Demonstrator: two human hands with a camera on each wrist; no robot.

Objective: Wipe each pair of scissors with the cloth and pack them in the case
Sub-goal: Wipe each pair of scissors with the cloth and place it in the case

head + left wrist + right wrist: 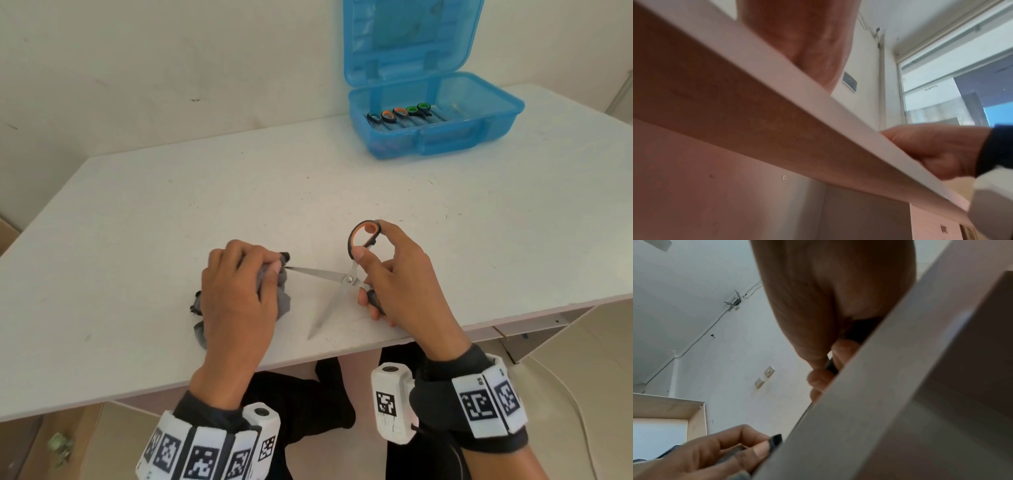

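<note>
A pair of scissors [344, 278] with black and orange handles lies spread wide over the white table [342, 192]. My right hand [394, 274] grips both handles, thumb on the upper loop. My left hand [239, 287] clutches a crumpled grey cloth [282, 298] and pinches it round the tip of the far blade. The near blade points toward the table's front edge. In the right wrist view my right hand's fingers [820, 378] curl round a black handle, and the left hand [715, 451] holds the cloth [774, 440]. The left wrist view shows the left palm [797, 40] and right hand [931, 149] above the table edge [838, 107].
An open blue plastic case [435, 116] stands at the back right of the table, lid upright against the wall. Several scissors [400, 114] with black, orange and green handles lie side by side in it. My dark-clothed legs are below the front edge.
</note>
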